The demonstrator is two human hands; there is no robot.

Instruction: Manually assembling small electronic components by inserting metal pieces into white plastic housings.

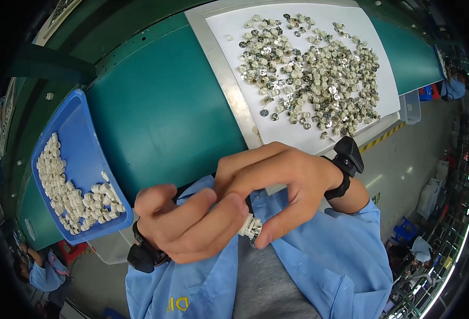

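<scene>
In front of my chest my two hands meet around a small white cylindrical plastic piece with a metal end [251, 227]. My left hand [192, 226] is closed, its curled fingertips pressed on the white body, part of which they hide. From the other side comes my right hand [285, 178], with its thumb tip against the metal end and its fingers bent over toward the left fingertips. What lies between the right fingers is mostly covered.
A blue tray [93, 133] of loose white plastic sleeves [85, 204] stands at left on the green bench [154, 106]. A metal-framed white board [221, 69] at right bears a heap of small white-and-metal parts [324, 74]. People work at both far sides.
</scene>
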